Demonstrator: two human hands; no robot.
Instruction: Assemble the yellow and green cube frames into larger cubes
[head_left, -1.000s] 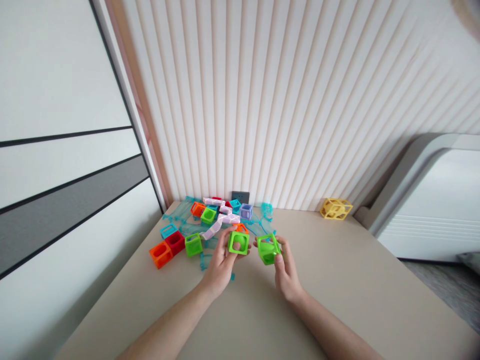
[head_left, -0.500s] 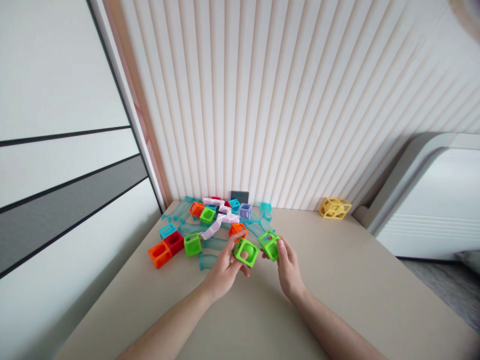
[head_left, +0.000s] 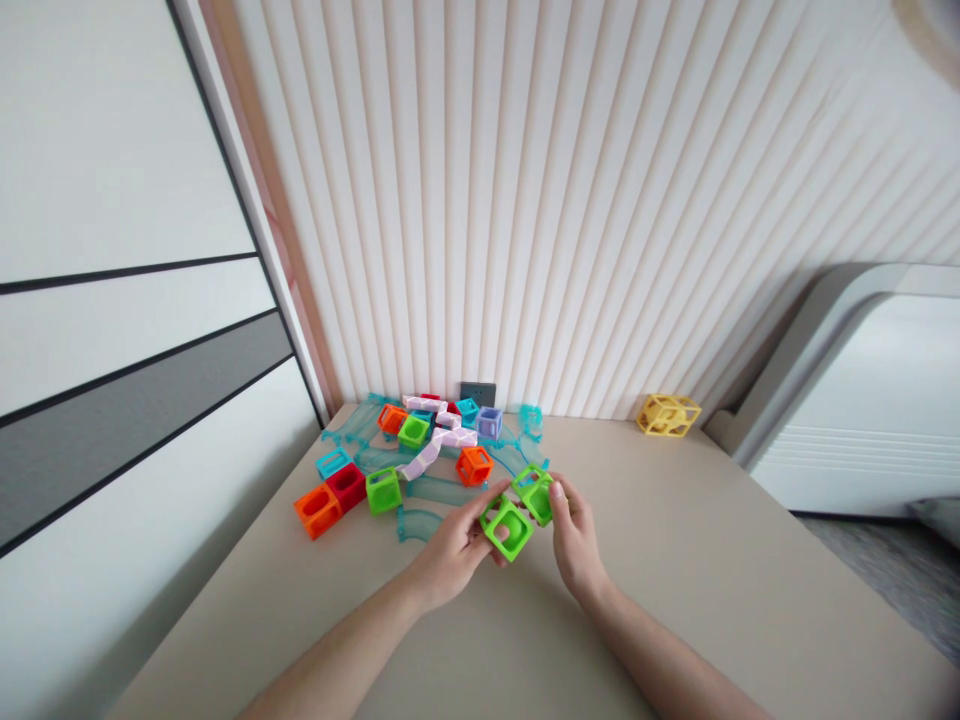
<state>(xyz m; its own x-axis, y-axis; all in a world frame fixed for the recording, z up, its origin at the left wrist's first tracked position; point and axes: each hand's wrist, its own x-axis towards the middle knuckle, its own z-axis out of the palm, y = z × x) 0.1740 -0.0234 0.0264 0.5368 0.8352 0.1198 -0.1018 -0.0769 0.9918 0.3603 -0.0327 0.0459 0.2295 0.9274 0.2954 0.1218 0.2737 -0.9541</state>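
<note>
My left hand [head_left: 450, 553] grips a hollow green cube [head_left: 507, 528] by its left side, low over the beige table [head_left: 675, 580]. My right hand [head_left: 576, 535] holds a second green cube [head_left: 535, 493] just behind and to the right of the first. The two cubes meet corner to corner between my hands. Both forearms reach in from the bottom edge.
A pile of cubes lies behind my hands: orange [head_left: 474, 465], green [head_left: 384, 490], red [head_left: 348, 484], orange [head_left: 318, 510], lilac [head_left: 490, 422], with clear teal track pieces [head_left: 420, 522] and a white-pink track [head_left: 435, 448]. A yellow lattice cube [head_left: 667, 414] sits far right by the slatted wall.
Both hands moved toward each other and closer to me, bringing the two green cubes from apart to touching. The left cube tilted and dropped lower.
</note>
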